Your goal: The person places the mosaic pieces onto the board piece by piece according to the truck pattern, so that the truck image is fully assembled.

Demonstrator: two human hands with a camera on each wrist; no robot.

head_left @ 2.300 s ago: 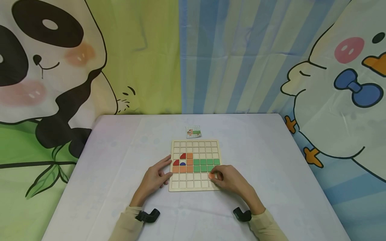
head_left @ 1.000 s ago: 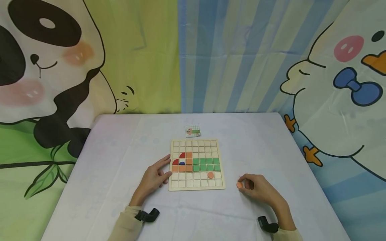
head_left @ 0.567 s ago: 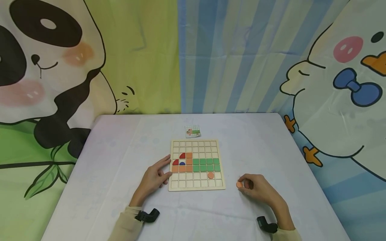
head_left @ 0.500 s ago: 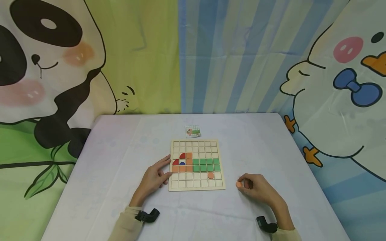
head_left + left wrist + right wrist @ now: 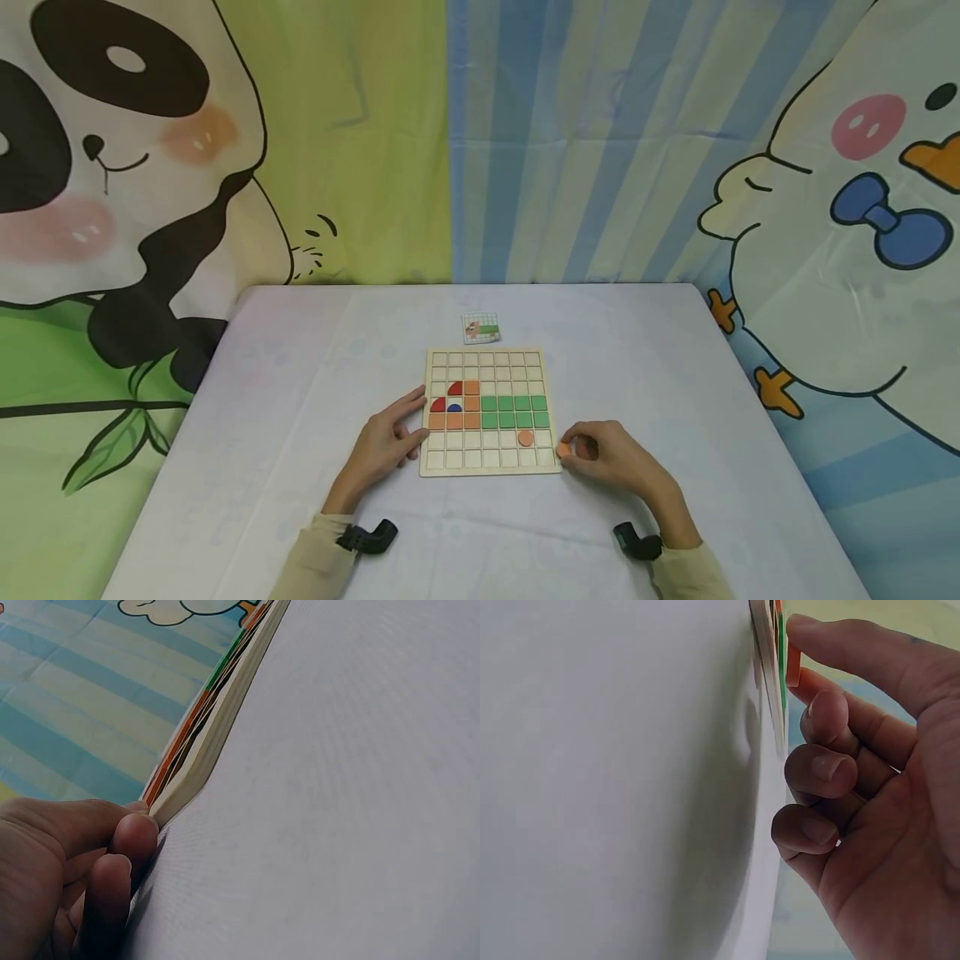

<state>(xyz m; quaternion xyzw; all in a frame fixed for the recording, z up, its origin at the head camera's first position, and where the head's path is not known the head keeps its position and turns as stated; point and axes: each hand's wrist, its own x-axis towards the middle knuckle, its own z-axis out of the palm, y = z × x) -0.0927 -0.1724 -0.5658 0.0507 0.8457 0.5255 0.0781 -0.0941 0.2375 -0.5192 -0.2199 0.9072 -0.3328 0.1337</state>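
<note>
A pale wooden grid board (image 5: pixel 486 458) lies on the table with coloured pieces in its cells. Red quarter-rounds (image 5: pixel 455 389), a blue half-round (image 5: pixel 454 408), orange squares (image 5: pixel 472 403) and green squares (image 5: pixel 522 420) form a pattern. One orange disc (image 5: pixel 526 437) sits in a cell below the green ones. At the board's left edge my left hand (image 5: pixel 384 442) rests, thumb and index finger spread along it. My right hand (image 5: pixel 611 454) pinches a second orange disc (image 5: pixel 563 449) between thumb and index finger, by the board's right edge. In the right wrist view the held disc (image 5: pixel 793 666) appears edge-on.
A small printed card (image 5: pixel 481 327) with a gridded picture lies just behind the board. White cloth covers the table (image 5: pixel 315 350). Printed curtains (image 5: pixel 577 142) stand behind and beside it. Each wrist wears a black camera mount (image 5: pixel 371 537).
My right hand left one orange disc on the board, went right and now holds another disc. Over the last half second it has come back left to the board's edge. My left hand stays put.
</note>
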